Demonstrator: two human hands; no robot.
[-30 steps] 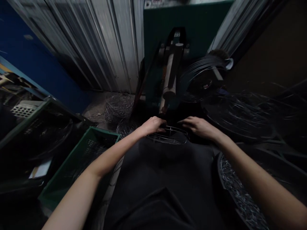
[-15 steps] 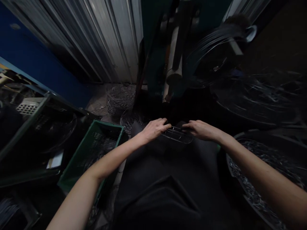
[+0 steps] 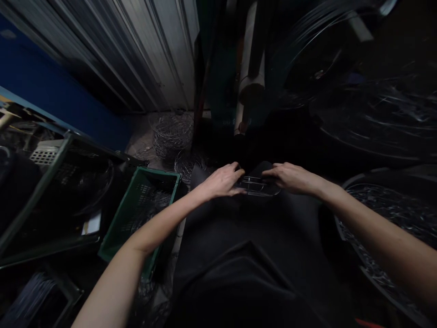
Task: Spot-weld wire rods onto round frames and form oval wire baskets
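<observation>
A small oval wire rack point(image 3: 256, 186) of thin metal rods spans the space between my two hands, above the dark apron point(image 3: 246, 223) over my lap. My left hand point(image 3: 226, 179) is closed on its left end, thumb on top and fingers along the near edge. At the opposite end my right hand point(image 3: 288, 176) grips the rack, its fingertips partly lost in shadow. Just beyond the hands, a machine's round metal bar point(image 3: 251, 82) points down toward me.
A green plastic crate point(image 3: 139, 214) with wire pieces stands at left, near tangled wire bundles point(image 3: 172, 134) on the floor. On the right sits a large tub point(image 3: 344, 228) of metal bits. Coiled wire point(image 3: 314, 27) hangs at upper right. A corrugated metal wall point(image 3: 160, 59) rises behind.
The camera view has shifted slightly. My left hand's lower fingers have come round to the rack's near edge, and the rack appears levelled. Both hands keep hold of it.
</observation>
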